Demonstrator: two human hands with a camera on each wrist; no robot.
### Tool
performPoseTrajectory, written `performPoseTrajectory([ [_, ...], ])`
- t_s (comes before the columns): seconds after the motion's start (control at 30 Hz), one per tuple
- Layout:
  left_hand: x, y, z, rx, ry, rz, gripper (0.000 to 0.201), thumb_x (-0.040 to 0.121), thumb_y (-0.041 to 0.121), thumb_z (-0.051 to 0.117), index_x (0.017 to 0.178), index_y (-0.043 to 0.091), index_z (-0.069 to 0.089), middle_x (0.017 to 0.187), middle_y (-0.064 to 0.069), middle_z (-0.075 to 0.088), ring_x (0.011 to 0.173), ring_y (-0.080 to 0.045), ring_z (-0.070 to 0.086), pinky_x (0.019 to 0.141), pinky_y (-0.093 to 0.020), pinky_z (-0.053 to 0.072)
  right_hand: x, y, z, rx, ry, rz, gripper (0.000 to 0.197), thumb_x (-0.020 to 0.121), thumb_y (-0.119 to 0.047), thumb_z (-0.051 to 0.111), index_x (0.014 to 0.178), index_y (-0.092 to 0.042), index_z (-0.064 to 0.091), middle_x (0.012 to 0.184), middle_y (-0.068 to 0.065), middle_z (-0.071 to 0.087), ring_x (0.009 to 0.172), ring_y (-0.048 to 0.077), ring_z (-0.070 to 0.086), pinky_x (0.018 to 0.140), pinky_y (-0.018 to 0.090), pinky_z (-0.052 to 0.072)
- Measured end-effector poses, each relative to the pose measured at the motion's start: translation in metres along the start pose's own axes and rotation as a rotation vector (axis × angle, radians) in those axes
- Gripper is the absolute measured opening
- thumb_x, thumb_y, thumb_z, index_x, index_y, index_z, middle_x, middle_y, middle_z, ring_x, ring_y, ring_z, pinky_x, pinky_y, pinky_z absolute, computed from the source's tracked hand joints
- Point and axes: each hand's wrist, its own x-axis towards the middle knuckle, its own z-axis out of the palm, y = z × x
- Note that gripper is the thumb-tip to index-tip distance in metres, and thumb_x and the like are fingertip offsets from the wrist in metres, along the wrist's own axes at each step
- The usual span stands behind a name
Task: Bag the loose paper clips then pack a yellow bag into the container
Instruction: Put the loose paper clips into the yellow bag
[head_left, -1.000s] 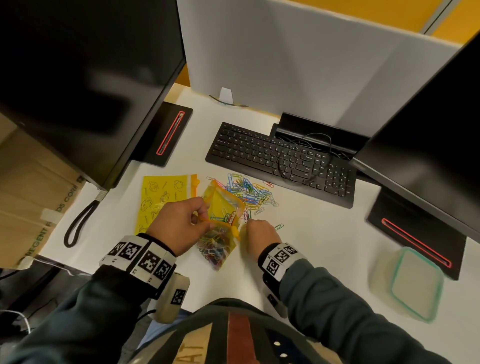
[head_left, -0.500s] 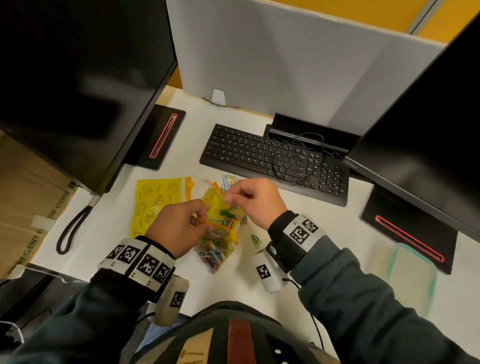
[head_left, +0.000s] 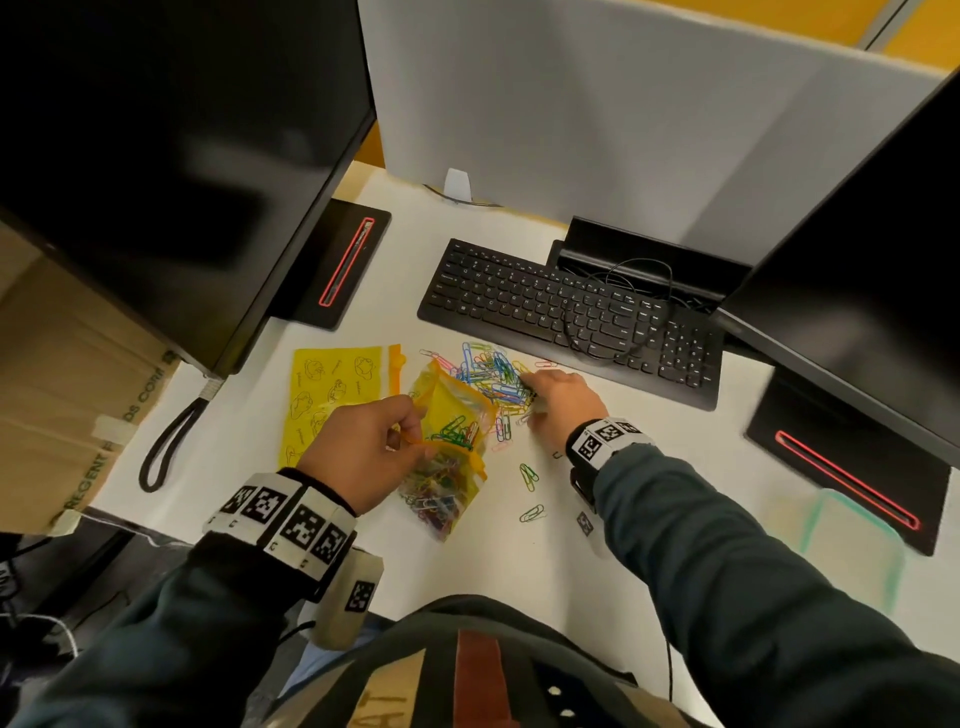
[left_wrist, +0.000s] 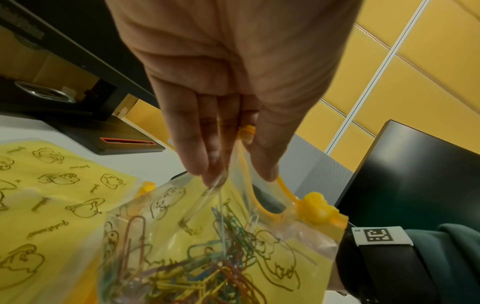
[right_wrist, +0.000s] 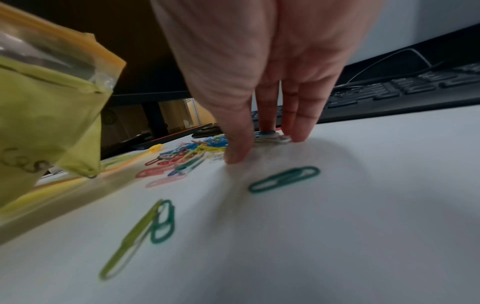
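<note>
- Left hand (head_left: 363, 447) pinches rim of the open yellow zip bag (head_left: 447, 457), part-filled with clips, just left of the loose coloured paper clip pile (head_left: 493, 374).
- Right hand (head_left: 558, 400): palm down, straight fingers (right_wrist: 303, 123) touching pile's right edge.
- Clear green-rimmed container (head_left: 841, 545) well right of pile.

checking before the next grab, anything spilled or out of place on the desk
Three paper clips lie apart from the main pile, on the desk nearer the person than the right hand. The left hand holds the yellow bag open.

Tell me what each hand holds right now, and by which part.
The left hand pinches the open yellow zip bag of paper clips by its mouth edge. The right hand rests fingertips on the loose coloured paper clip pile; any grip is unclear.
</note>
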Motion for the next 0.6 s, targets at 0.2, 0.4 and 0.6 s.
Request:
performPoseTrajectory([
  [0.2,0.001,0.002,0.003,-0.007,-0.013,0.006,0.023,0.072,0.014,0.072,0.065,0.019,0.051,0.120,0.001,0.064,0.074,-0.018,0.060,0.072,-0.028,0.049,-0.014,-0.006,0.010,-0.030,0.042,-0.047,0.029,0.091,-0.009,0.047,0.118,-0.013,0.059,0.110,0.012,0.058,0.104,0.032,0.054,0.087,0.037,0.047],
  [0.4,0.000,0.006,0.005,0.018,-0.015,0.027,0.028,0.072,0.015,0.072,0.061,0.024,0.048,0.119,0.001,0.064,0.073,-0.021,0.060,0.074,-0.030,0.051,-0.034,-0.008,0.007,-0.023,0.040,0.016,0.021,0.090,-0.011,0.047,0.109,-0.007,0.056,0.107,0.015,0.061,0.097,0.033,0.058,0.081,0.033,0.047],
  [0.6,-0.002,0.013,0.008,0.064,-0.010,0.042,0.028,0.071,0.017,0.073,0.061,0.024,0.048,0.117,0.001,0.066,0.075,-0.022,0.062,0.076,-0.036,0.053,-0.056,-0.032,-0.036,0.407,0.273,0.008,0.024,0.086,-0.004,0.053,0.105,-0.010,0.067,0.106,0.011,0.070,0.098,0.026,0.063,0.087,0.028,0.046],
])
